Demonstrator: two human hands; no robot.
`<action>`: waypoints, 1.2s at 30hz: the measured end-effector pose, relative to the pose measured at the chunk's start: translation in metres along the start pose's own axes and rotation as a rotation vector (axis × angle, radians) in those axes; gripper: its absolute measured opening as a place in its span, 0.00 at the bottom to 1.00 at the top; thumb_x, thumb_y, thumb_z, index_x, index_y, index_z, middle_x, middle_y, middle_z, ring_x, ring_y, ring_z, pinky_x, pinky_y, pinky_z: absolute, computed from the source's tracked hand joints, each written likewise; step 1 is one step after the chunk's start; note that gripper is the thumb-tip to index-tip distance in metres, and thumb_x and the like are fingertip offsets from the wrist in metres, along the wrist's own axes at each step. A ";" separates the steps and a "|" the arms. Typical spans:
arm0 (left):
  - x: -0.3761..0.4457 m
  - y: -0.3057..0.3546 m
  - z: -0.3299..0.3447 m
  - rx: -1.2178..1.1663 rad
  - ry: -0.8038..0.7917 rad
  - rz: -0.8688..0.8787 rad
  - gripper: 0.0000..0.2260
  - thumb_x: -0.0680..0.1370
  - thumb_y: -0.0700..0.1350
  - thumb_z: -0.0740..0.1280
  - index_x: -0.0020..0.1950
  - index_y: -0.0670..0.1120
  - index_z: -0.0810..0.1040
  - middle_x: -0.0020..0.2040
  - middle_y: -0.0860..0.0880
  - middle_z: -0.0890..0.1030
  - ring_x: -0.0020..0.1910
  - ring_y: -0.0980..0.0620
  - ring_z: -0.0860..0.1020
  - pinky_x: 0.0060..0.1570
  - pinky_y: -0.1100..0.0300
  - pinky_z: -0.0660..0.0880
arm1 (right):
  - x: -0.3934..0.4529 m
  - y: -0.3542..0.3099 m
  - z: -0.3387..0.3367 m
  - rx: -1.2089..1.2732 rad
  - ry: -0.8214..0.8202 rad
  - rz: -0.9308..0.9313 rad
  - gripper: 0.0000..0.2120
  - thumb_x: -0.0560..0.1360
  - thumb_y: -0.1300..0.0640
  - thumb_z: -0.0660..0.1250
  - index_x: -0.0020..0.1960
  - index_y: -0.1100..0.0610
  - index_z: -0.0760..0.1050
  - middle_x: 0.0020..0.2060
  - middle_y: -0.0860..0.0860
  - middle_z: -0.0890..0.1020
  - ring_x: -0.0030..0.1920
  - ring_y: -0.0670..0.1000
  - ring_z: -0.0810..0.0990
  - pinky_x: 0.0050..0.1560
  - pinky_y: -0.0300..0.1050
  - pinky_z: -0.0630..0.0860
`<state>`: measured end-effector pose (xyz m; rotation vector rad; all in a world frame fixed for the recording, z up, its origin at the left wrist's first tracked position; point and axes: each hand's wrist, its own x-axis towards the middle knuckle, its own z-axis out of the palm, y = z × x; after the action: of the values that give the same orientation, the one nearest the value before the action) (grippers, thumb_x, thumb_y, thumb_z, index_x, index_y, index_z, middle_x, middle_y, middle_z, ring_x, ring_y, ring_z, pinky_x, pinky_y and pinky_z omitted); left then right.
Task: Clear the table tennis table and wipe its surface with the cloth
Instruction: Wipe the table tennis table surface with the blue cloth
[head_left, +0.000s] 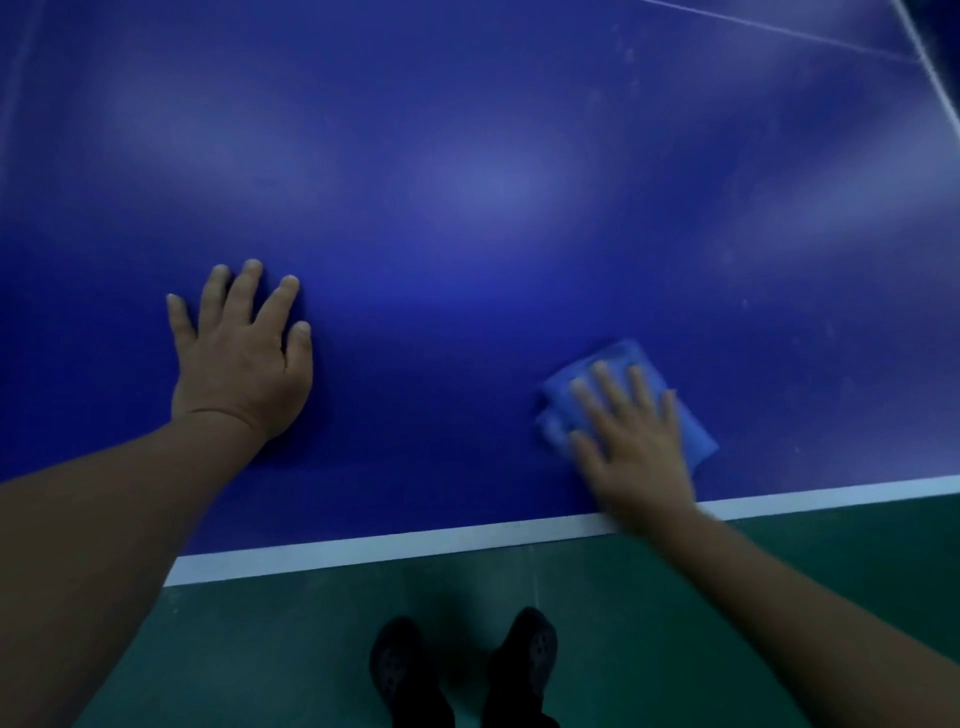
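The blue table tennis surface (467, 208) fills most of the head view, with its white edge line (415, 543) running across the lower part, slightly higher at the right than at the left. Everything below is placed against that edge line.

The blue cloth (623, 358) lies flat on the surface, a little beyond the edge line, toward the right of the view. It is folded into a rough pad, with one corner pointing away from the line and another sticking out to the right. The right hand (636, 441) lies directly on top of the cloth, palm down, its fingers (608, 387) straight and spread apart, pressing the cloth onto the surface. The cloth shows past the fingertips and on both sides of the hand, while its near part is hidden under the palm. The heel of the hand and the wrist reach back to the edge line and cross it. This hand and the cloth are blurred, so finer detail of the fold cannot be made out.

The left hand (241, 353) rests flat on the bare surface, farther from the edge line than the cloth and well apart from it to the left. Its fingers are extended and spread, thumb out to the right, palm down, holding nothing.

On the near side of the edge line is green floor (260, 649), where two dark shoes (527, 654) stand side by side below the gap between the two arms. Thin white lines (779, 28) cross the far right corner of the surface.
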<state>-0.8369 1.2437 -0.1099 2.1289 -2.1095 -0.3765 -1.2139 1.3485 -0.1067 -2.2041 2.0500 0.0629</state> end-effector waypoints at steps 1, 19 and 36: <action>0.001 0.001 0.000 0.004 -0.001 0.001 0.23 0.84 0.54 0.52 0.79 0.51 0.59 0.81 0.46 0.54 0.80 0.45 0.46 0.75 0.38 0.38 | 0.011 0.021 -0.006 0.007 -0.023 0.154 0.32 0.78 0.37 0.46 0.79 0.47 0.60 0.79 0.49 0.59 0.80 0.58 0.52 0.74 0.71 0.51; 0.001 0.002 -0.002 -0.023 -0.010 -0.014 0.24 0.84 0.53 0.53 0.79 0.51 0.60 0.81 0.47 0.54 0.80 0.46 0.46 0.76 0.39 0.37 | -0.001 -0.156 0.022 0.038 0.013 -0.748 0.24 0.82 0.41 0.56 0.77 0.42 0.64 0.79 0.46 0.60 0.80 0.58 0.50 0.75 0.70 0.49; -0.001 0.002 -0.002 0.011 -0.015 0.004 0.24 0.84 0.55 0.51 0.81 0.54 0.55 0.81 0.46 0.52 0.80 0.46 0.45 0.75 0.39 0.37 | 0.033 -0.045 0.003 0.045 0.033 -0.062 0.27 0.81 0.39 0.49 0.78 0.45 0.62 0.79 0.47 0.61 0.80 0.58 0.52 0.76 0.68 0.46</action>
<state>-0.8378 1.2444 -0.1070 2.1342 -2.1288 -0.3824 -1.1667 1.3194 -0.1109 -2.2546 1.9774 -0.0266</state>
